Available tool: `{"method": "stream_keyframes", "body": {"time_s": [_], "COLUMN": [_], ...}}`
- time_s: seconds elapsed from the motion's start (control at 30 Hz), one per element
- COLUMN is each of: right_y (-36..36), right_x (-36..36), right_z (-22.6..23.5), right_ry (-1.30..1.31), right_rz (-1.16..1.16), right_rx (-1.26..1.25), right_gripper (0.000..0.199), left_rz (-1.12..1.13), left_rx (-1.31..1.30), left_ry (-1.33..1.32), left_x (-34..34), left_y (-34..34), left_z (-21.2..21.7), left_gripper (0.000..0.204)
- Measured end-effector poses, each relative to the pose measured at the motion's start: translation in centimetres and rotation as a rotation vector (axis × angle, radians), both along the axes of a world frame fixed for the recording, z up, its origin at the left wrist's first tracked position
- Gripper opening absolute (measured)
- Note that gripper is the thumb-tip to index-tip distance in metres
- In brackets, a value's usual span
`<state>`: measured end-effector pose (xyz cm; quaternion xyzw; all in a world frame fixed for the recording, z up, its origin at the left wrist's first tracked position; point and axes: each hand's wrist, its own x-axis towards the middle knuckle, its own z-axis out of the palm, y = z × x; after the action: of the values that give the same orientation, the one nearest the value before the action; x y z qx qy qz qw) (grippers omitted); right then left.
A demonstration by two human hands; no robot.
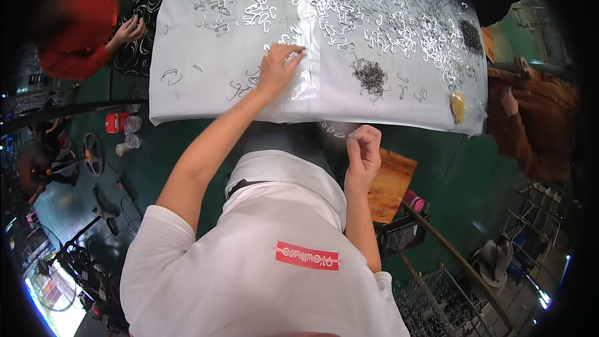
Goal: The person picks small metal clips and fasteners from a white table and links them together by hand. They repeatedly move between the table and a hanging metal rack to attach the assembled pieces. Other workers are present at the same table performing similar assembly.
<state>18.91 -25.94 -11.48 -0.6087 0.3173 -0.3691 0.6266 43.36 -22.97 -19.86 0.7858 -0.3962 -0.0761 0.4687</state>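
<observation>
Over the near part of the white-covered table, my left hand (281, 72) has its thumb and fingertips brought together. Whatever is between them is too small to make out. Loose S-shaped metal hooks (252, 76) lie beside and under it. My right hand (364, 155) is raised just off the table's near edge, its thumb and fingers pinched. From its fingertips a short row of small bent metal hooks (332, 130) extends to the left, partly blurred. To the right on the table sits a dense dark heap of hooks (369, 77).
Many shiny hooks (399, 31) spread over the far side of the table (206, 97). A clear bag with something yellow (458, 107) lies at the right corner. People in red (78, 31) and brown (540, 112) flank the table. A wooden stool (390, 186) stands by my right arm.
</observation>
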Motion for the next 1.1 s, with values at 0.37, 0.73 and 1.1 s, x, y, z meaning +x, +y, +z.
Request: {"method": "stream_keyframes", "body": {"time_s": [0.37,0.73,1.1], "right_y": [-1.0,-1.8,-1.9], "right_x": [0.9,0.7,-0.2], "right_z": [-1.2,-1.3,-2.5], "right_ry": [0.057,0.193,0.185], "right_rz": [0.038,0.038,-0.033], "right_rx": [-0.034,-0.109,-0.074], "right_gripper": [0.008,0.006,0.008], "left_rz": [-0.078,-0.119,-0.284], "left_rx": [0.472,0.134,-0.086], "left_ry": [-0.574,0.201,0.568], "left_x": [6.8,0.8,-10.9], "left_y": [-7.5,-3.3,1.7], "left_z": [-5.7,3.1,10.3], "left_gripper": [0.022,0.017,0.012]}}
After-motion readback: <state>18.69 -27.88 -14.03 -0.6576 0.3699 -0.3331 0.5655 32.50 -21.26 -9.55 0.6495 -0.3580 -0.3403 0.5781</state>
